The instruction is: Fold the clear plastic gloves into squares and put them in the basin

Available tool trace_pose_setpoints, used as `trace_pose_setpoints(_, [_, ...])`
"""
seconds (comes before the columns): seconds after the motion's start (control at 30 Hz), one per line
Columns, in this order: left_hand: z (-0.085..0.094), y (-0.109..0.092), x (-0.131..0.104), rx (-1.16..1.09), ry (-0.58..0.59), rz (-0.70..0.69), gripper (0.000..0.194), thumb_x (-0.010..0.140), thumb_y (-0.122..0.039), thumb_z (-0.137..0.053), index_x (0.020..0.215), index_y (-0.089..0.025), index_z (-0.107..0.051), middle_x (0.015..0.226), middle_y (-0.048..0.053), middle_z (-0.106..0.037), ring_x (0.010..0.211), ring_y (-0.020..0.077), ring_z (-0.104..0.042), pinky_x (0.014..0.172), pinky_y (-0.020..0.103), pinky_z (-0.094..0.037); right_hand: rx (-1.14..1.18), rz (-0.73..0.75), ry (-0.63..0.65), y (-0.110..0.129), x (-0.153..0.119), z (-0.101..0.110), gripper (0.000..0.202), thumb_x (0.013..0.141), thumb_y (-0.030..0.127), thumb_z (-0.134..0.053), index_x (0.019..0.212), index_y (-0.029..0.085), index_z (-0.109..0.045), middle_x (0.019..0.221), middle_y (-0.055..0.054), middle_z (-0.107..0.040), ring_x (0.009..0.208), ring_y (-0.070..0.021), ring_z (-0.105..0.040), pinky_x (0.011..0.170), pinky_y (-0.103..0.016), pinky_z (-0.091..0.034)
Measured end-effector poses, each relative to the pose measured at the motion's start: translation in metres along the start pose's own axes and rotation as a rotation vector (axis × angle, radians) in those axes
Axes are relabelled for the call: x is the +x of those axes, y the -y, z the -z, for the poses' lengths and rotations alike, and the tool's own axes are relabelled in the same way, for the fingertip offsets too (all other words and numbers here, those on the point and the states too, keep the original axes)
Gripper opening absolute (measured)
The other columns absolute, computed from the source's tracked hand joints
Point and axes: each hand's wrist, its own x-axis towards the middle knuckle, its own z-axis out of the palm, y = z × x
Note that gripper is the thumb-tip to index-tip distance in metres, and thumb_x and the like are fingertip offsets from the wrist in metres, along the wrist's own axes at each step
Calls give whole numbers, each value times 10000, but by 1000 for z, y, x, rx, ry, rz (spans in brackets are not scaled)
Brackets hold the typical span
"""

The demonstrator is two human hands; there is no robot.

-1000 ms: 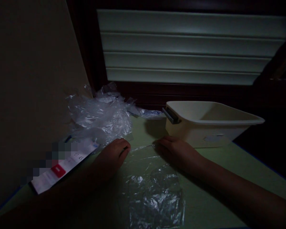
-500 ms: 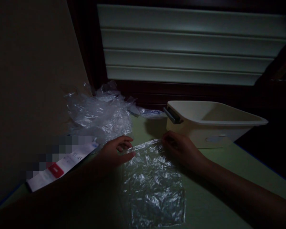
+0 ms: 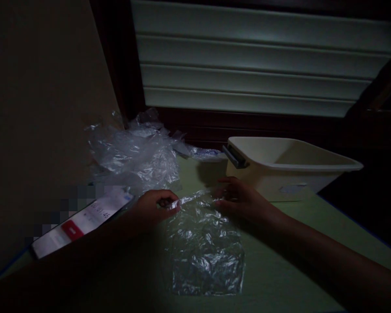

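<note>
A clear plastic bag (image 3: pixel 208 256), crinkled and shiny, lies spread on the green tabletop between my hands. My left hand (image 3: pixel 156 211) pinches its far left corner between thumb and fingertips. At the far right corner, my right hand (image 3: pixel 241 198) has thumb and fingers apart, close to the bag's top edge. Dim light makes the right fingertips hard to see, and whether they touch the film cannot be told.
A heap of crumpled clear plastic bags (image 3: pixel 137 152) lies at the back left against the wall. Beside my left forearm is a phone (image 3: pixel 87 221) with a lit screen. A cream plastic bin (image 3: pixel 263 182) with a grey handle stands at the back right. Behind is a slatted panel (image 3: pixel 247 65).
My left fingers have closed on the bag's corner, while my right fingers have opened from their pinch. The bag's near end has shifted away from me and slightly left.
</note>
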Motion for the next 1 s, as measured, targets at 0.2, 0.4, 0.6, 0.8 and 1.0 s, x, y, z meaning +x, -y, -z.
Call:
trace_pose_setpoints(0.2, [1,3,1,-29,5,21,176,694,-331,-548,707,-168,-612,677,13,-633,654,160,-578,615,264,-456,-29,-27,47,-5,3,5,497,670,175,-662,1116,110,-452,836,-75,-591,753,-189,-605,688,-322,-512])
trace_pose_setpoints(0.4, [4,6,1,-43,45,-21,183,691,-325,-546,748,-171,-625,730,21,-646,704,172,-594,660,270,-463,-235,19,56,-4,3,8,171,720,124,-569,890,139,-577,776,-63,-639,686,-165,-606,624,-287,-493])
trace_pose_setpoints(0.6, [8,7,1,18,83,-103,160,710,-299,-519,727,-177,-621,738,18,-635,696,156,-585,670,265,-458,-362,42,64,1,1,8,49,734,121,-542,710,143,-580,664,-45,-636,595,-146,-581,538,-254,-445])
trace_pose_setpoints(0.8, [10,7,0,46,106,-179,178,754,-258,-482,750,-167,-636,754,27,-640,701,146,-592,671,256,-453,-441,89,41,5,-2,7,105,724,92,-531,714,151,-618,677,-45,-643,605,-150,-572,558,-267,-432])
trace_pose_setpoints(1.0, [15,3,1,108,152,-227,185,736,-199,-473,723,-187,-657,747,18,-641,719,146,-589,680,247,-442,-573,157,54,3,-3,9,214,677,11,-508,723,159,-655,714,-43,-665,625,-152,-593,588,-266,-442])
